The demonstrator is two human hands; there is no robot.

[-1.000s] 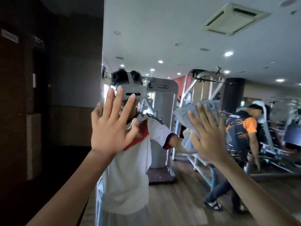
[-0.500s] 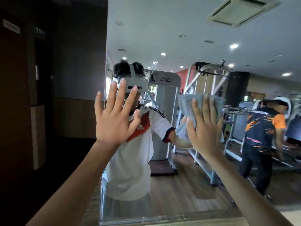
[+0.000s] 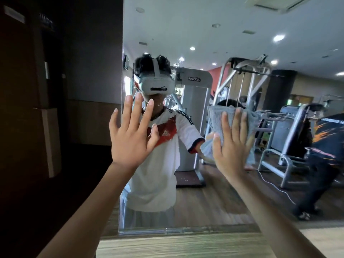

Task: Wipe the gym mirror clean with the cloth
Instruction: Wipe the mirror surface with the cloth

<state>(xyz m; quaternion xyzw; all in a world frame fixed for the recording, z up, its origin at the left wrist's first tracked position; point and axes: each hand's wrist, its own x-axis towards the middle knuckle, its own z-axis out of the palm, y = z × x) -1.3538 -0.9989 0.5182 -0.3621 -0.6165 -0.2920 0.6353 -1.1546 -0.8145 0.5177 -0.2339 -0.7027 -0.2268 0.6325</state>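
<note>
The big wall mirror (image 3: 214, 192) fills the middle and right of the head view, and its left edge runs down beside a dark wall. My right hand (image 3: 231, 144) presses a grey cloth (image 3: 216, 118) flat against the glass with straight fingers, at about chest height. The cloth sticks out above and to the right of my fingers. My left hand (image 3: 131, 135) is raised with spread fingers near the mirror's left edge and holds nothing; I cannot tell whether it touches the glass. My reflection in a white shirt shows between the two hands.
A dark wood-panelled wall (image 3: 55, 108) lies left of the mirror. A wooden ledge (image 3: 176, 244) runs below the mirror's bottom edge. In the reflection stand gym machines (image 3: 242, 86) and a person in a dark and orange shirt (image 3: 323, 155) at the right.
My right hand has slid the cloth leftward and slightly lower on the glass. The view has tilted down, so the mirror's bottom edge and ledge now show. The reflected person has walked right.
</note>
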